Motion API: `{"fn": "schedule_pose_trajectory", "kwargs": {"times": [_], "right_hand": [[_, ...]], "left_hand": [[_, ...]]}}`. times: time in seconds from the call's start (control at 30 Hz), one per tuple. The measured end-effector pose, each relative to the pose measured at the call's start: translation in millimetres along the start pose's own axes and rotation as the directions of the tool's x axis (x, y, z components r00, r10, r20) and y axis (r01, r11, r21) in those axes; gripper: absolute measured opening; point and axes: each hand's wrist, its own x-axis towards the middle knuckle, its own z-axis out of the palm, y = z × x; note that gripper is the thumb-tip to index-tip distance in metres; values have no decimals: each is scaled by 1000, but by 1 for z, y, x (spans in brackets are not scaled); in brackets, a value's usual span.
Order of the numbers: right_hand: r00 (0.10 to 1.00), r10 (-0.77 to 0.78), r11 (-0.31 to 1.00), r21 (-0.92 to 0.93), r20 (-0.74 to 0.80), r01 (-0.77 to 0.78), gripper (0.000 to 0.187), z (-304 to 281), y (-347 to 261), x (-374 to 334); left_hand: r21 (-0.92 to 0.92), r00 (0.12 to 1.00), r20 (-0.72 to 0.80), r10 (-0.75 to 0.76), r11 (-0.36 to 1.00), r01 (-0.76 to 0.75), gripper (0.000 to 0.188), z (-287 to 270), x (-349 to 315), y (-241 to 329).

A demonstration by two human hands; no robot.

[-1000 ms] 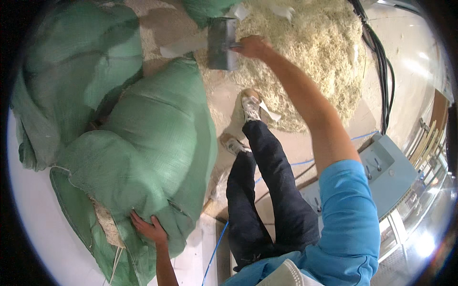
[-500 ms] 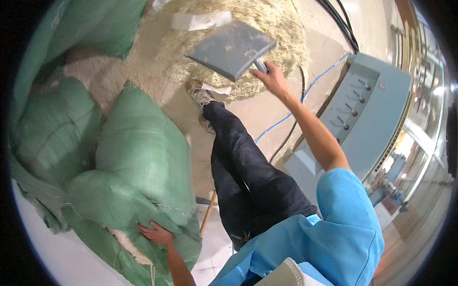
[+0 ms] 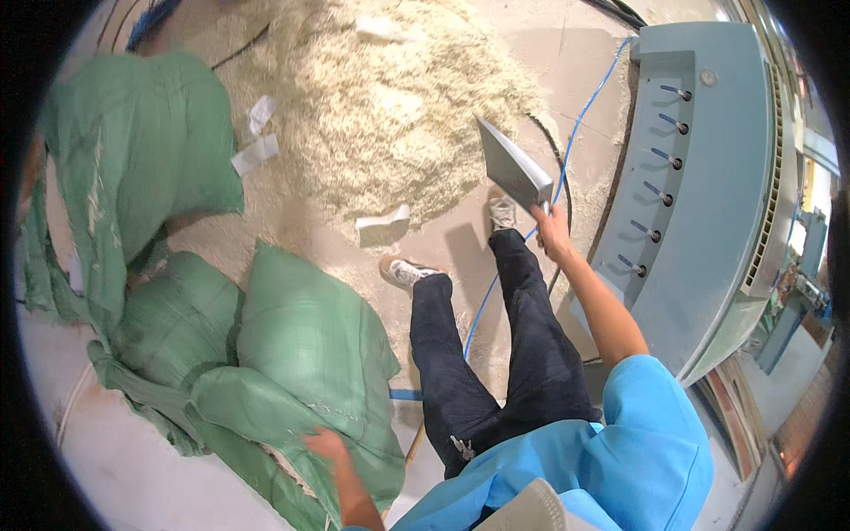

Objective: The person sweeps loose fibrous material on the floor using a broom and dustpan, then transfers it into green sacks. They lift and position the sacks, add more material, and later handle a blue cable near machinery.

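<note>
My right hand [image 3: 551, 230] grips the handle of a flat grey metal scoop [image 3: 515, 163], held out over the floor just right of my feet, blade tilted on edge. Beyond it spreads a big pale heap of fine fibrous material [image 3: 390, 106]. My left hand [image 3: 324, 444] rests on the edge of a stuffed green woven sack [image 3: 301, 354] at my lower left, fingers pressed on the fabric. My dark trousers and two light shoes stand between sack and scoop.
More green sacks [image 3: 142, 150] pile up on the left. A large blue-grey machine housing [image 3: 708, 177] with a row of knobs stands close on the right. A blue cable [image 3: 584, 106] and black cables run across the floor. White paper scraps [image 3: 382, 223] lie on the heap.
The scoop has swung from over the heap down and to the right, turning on edge. The view shifted so the machine is now nearer. My left hand stays on the sack.
</note>
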Motion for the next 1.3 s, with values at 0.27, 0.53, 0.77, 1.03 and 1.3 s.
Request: {"fn": "schedule_pose_trajectory", "kwargs": {"times": [0.27, 0.53, 0.77, 1.03, 1.3], "right_hand": [[873, 349, 764, 436, 342, -476, 19, -124, -23, -52], [744, -602, 772, 28, -292, 635, 38, -353, -149, -30], [989, -97, 986, 124, -113, 111, 35, -441, -227, 28], [965, 244, 824, 545, -99, -152, 16, -410, -208, 181], [813, 557, 376, 821, 172, -431, 9, -411, -310, 256]], "left_hand": [[-444, 785, 102, 611, 734, -513, 72, -36, -243, 196], [-571, 683, 492, 540, 792, -215, 48, -107, -336, 377], [-770, 521, 526, 672, 636, -43, 32, -196, -341, 538], [-657, 329, 658, 677, 730, -188, 16, -273, -324, 698], [-481, 538, 636, 554, 829, -285, 22, -387, -298, 1024]]}}
